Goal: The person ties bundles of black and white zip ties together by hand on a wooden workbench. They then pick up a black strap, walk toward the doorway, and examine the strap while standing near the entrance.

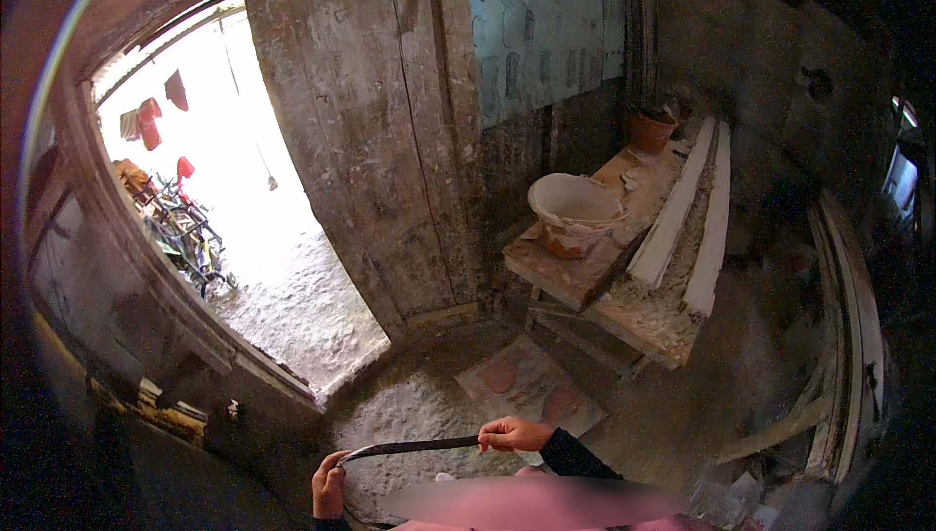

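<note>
A long dark strip (414, 447) is stretched between my two hands, low in the head view. Its left part catches the light and looks pale and shiny, and it bends slightly there. My left hand (329, 487) is closed round the left end. My right hand (514, 433) pinches the strip at its right end, the fingers curled together. Just below the strip is pink cloth (526, 510), partly blurred. What material the strip is made of I cannot tell.
A low wooden bench (556, 277) ahead right bears a smeared white tub (575, 214), an orange pot (651, 131) and two long pale boards (673, 204). A flat sheet (522, 385) lies on the floor. Planks (848, 336) lean at right; bicycles (190, 238) stand outside the open doorway.
</note>
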Tool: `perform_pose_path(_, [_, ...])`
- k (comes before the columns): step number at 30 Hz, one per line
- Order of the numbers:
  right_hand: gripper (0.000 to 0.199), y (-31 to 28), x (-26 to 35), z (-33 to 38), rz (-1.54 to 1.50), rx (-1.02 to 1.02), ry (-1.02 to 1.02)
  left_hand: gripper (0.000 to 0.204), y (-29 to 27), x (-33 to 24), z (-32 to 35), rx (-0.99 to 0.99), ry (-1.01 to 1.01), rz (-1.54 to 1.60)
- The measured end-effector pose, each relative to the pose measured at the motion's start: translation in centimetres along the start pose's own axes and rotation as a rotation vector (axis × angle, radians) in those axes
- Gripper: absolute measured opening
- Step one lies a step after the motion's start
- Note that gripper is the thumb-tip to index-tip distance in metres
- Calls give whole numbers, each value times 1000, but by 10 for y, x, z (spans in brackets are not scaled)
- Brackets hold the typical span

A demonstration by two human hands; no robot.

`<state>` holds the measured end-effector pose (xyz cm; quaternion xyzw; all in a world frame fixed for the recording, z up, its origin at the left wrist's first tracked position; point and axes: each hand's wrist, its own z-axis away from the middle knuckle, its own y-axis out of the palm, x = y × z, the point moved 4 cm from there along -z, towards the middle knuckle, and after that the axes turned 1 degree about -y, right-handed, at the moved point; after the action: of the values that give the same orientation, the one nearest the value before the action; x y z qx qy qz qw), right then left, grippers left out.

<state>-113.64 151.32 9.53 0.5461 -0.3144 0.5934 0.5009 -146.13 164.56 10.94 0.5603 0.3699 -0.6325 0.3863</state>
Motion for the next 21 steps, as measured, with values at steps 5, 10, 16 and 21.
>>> perform_pose_path(5, [30,2,-24,64,89,25,5,44,71,33,80,145,-12,7])
perform_pose_path(10, [53,26,-61,151,-44,31,-37,36,169,29,166,-14,-44,-401])
perform_pose_path(16, [83,70,-87,244,-455,17,162,33,211,14,267,-7,-46,-694])
perform_pose_path(21, [96,112,-101,297,-741,-39,44,34,207,12,346,43,-52,-657])
